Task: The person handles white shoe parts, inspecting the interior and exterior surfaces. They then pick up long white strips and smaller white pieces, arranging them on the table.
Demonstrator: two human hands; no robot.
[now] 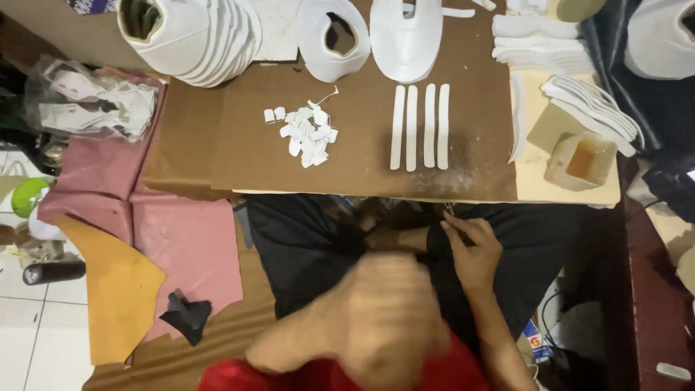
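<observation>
White paper bits (308, 134) lie in a small pile left of the middle on the brown board (239, 156), and four white strips (420, 127) lie side by side just right of them. Low in the middle, the left hand (391, 311) is a blur close to the camera, so I cannot tell its grip. Right of it, the right hand (470, 250) rests on the dark lap with bent fingers, holding nothing I can see, below the strips.

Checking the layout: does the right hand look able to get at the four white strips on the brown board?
Probably yes: the right hand rests just below the board edge, and nothing stands between it and the white strips.
</observation>
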